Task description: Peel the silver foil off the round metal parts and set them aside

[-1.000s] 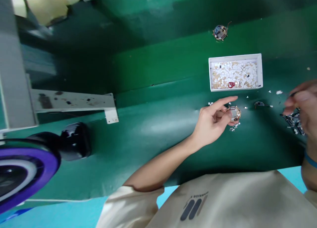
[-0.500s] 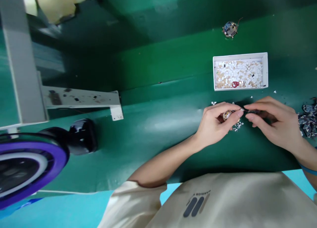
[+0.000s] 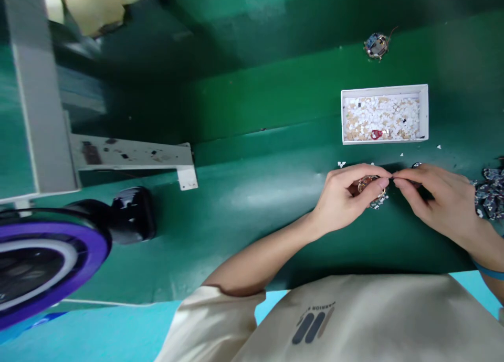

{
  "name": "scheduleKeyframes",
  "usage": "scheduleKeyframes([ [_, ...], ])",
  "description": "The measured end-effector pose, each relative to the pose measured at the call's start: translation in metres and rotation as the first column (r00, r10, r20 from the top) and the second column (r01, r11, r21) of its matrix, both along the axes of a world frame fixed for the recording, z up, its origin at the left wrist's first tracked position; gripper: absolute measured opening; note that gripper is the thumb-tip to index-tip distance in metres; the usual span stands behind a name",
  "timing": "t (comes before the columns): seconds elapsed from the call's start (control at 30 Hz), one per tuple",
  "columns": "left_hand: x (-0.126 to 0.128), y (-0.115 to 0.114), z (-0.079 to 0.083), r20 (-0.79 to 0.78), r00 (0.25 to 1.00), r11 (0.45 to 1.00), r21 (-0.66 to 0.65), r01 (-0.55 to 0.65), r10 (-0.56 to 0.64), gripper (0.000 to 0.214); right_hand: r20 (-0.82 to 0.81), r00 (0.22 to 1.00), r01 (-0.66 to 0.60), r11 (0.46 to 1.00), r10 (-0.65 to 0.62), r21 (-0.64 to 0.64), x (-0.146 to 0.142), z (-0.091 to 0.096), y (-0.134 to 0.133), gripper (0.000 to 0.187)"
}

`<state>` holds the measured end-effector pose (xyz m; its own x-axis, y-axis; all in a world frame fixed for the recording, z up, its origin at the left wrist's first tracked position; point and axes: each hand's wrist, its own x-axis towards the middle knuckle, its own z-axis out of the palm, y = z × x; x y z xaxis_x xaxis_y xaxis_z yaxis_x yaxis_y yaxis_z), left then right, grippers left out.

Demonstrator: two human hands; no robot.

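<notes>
My left hand [image 3: 346, 194] is closed around a small round gold-coloured part [image 3: 365, 183], held just above the green table [image 3: 252, 194]. My right hand [image 3: 437, 197] pinches something tiny at its fingertips and meets the left hand's fingertips at the round part. What the right fingers hold is too small to make out. A few white scraps [image 3: 378, 200] lie on the table under the hands.
A white tray [image 3: 423, 113] of pale scraps and one red piece sits behind the hands. A small round circuit board [image 3: 376, 45] lies farther back. A heap of dark small parts [image 3: 488, 194] is at the right edge. A purple-ringed lamp [image 3: 51, 257] and grey bracket [image 3: 129, 157] stand left.
My right hand came in from the right edge to meet the left hand at the round part. The left forefinger, stretched out a second ago, has curled round the part.
</notes>
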<state>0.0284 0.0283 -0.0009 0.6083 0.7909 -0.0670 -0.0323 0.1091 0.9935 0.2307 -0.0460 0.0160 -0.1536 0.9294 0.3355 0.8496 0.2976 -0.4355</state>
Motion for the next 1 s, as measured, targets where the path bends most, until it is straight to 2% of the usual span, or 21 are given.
scheduleKeyframes([
  [0.17,-0.0052,0.0023,0.0036,0.059,0.993,0.993,-0.058,0.106,-0.103,0.021,-0.071,0.997,-0.001,0.999,0.003,0.035,-0.0025,0.0042,0.0008,0.015],
  [0.4,-0.0053,0.0005,0.0032,0.125,0.982,0.984,-0.094,0.152,-0.14,0.02,-0.069,0.997,-0.04,0.997,0.044,0.058,-0.0061,0.0064,0.0015,0.014],
  [0.6,-0.0054,-0.0003,0.006,0.009,0.992,0.992,0.029,0.125,-0.126,0.015,-0.072,0.995,-0.068,0.997,0.071,0.047,-0.0055,0.006,0.0012,0.014],
  [0.83,-0.0078,0.0032,0.0036,0.067,0.988,0.989,0.05,0.138,-0.141,0.014,-0.117,0.988,-0.093,0.994,0.099,0.053,-0.0027,0.0091,0.0027,0.015],
  [1.0,-0.0043,0.0006,0.0017,0.047,0.997,0.964,0.259,0.053,-0.068,0.011,-0.114,0.982,-0.139,0.987,0.148,0.087,-0.0018,0.0081,0.0039,0.014],
])
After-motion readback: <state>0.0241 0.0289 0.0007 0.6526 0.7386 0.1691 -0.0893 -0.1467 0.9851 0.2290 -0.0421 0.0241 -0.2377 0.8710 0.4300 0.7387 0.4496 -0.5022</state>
